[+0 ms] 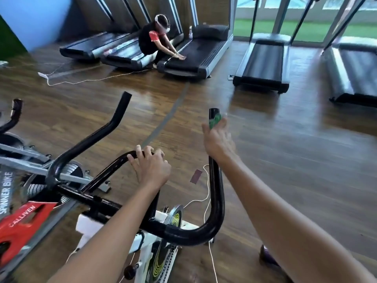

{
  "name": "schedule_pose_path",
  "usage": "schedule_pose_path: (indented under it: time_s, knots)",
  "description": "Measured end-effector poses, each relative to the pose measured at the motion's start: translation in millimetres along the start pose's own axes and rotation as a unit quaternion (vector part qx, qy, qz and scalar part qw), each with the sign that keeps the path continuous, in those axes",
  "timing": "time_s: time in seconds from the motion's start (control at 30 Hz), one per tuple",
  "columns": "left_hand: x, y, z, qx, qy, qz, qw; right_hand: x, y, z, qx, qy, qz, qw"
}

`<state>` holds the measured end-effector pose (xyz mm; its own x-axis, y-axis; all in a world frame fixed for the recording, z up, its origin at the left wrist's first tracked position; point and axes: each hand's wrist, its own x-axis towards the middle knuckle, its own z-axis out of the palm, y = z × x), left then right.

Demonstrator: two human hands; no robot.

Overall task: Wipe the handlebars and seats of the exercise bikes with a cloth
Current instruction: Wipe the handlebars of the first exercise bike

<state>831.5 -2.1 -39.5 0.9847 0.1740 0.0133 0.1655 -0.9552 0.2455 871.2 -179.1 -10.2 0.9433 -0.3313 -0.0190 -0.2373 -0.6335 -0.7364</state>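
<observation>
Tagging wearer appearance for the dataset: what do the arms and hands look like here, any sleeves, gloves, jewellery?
Both forearms are bare up to the frame edge, with no sleeves in view. The left hand and right hand have no gloves. No watch, wristband or bracelet shows on either wrist, and no rings are visible on the fingers that show. Nails look short and unpainted, though motion blur limits detail.

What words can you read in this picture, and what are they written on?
"CALLIVEN": white letters on the red bike part at the lower left.
"SPINNER BIKE": white letters on the grey bike frame at the far left edge; the first letters are a little blurred.
The green cloth in the right hand has a pattern, but no words can be read on it.
Nothing else readable shows.
</observation>
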Motion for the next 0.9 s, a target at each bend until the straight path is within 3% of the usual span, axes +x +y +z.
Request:
schedule_pose_path:
  time_s: [0.13,0.4,0.6,0.73,0.9]
  knots:
    - [-2.1,-1.6,-0.8,-0.003,-0.003,-0.004,1.000,35.8,-7.6,-8.3,0.139,0.004,-0.018,0.990]
    - [0.8,0.0,1.9,-0.001,0.000,0.001,1.000,-2.2,50.4,0.9,0.258,-0.169,0.045,0.950]
    - [0.3,-2.3,3.0,-0.006,-0.008,0.003,1.000,49.5,5.3,-18.1,0.315,-0.111,0.033,0.942]
    - [-0.8,-2.5,2.8,-0.003,-0.009,0.009,1.000,38.7,19.6,-11.7,0.399,-0.133,0.030,0.907]
    - [1.1,-0.8,3.7,0.001,-0.009,0.005,1.000,-16.2,66.2,11.1,0.460,-0.204,0.110,0.857]
